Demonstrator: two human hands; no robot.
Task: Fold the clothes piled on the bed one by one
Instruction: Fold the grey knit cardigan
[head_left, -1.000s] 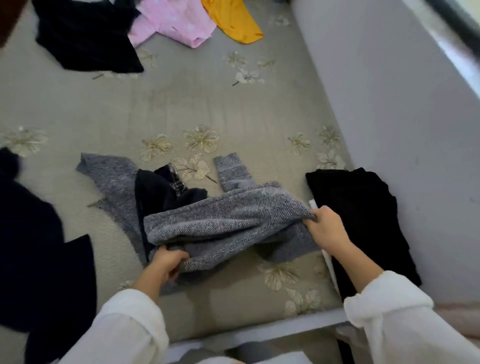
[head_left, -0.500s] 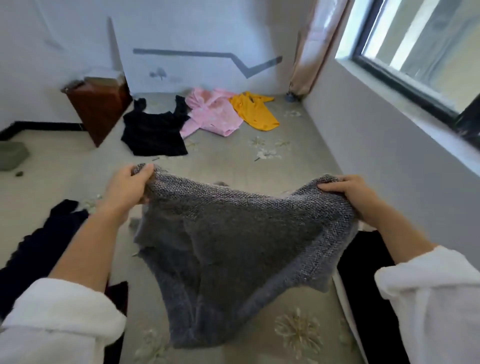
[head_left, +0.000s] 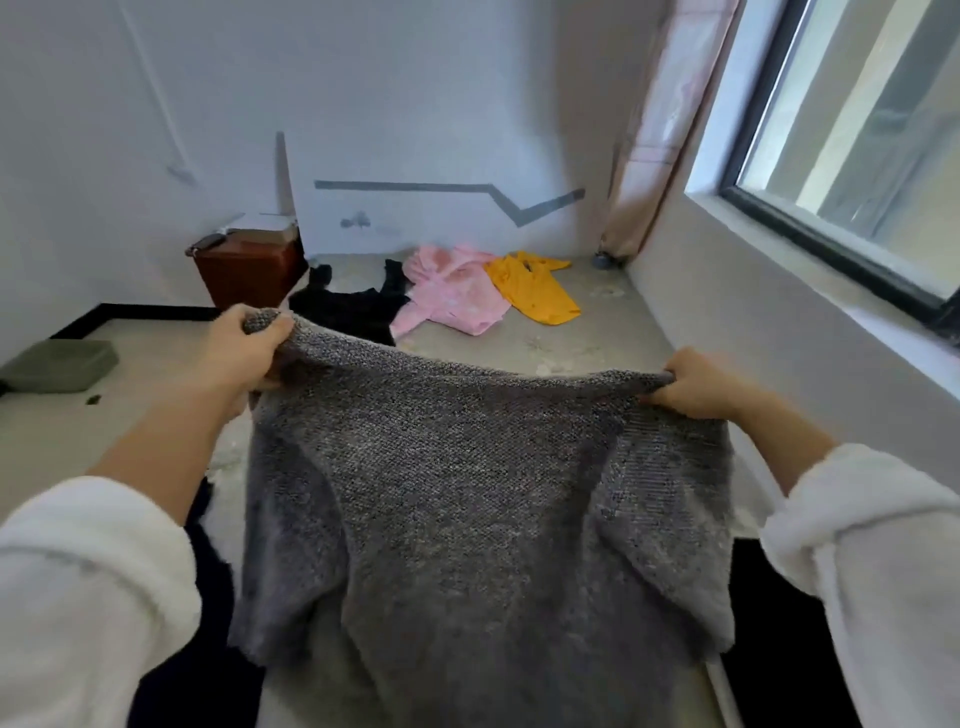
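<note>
A grey knitted sweater (head_left: 467, 493) hangs spread in the air above the bed (head_left: 597, 332). My left hand (head_left: 244, 348) grips its upper left corner and my right hand (head_left: 696, 384) grips its upper right corner, so the top edge is stretched between them. Both sleeves hang folded in against the body. The sweater hides most of the near bed. At the far end of the bed lie a black garment (head_left: 348, 309), a pink garment (head_left: 452, 296) and a yellow garment (head_left: 540, 286).
A dark garment (head_left: 208, 597) lies at the lower left and a black folded garment (head_left: 774, 649) at the lower right. A brown nightstand (head_left: 249, 270) stands by the far wall. A wall with a window (head_left: 857, 156) runs along the right, and a green cushion (head_left: 60, 366) lies on the floor at left.
The sweater came up off the bed, from bunched low in front of me to held wide at chest height. My view tilted up toward the far wall, and my hands moved farther apart.
</note>
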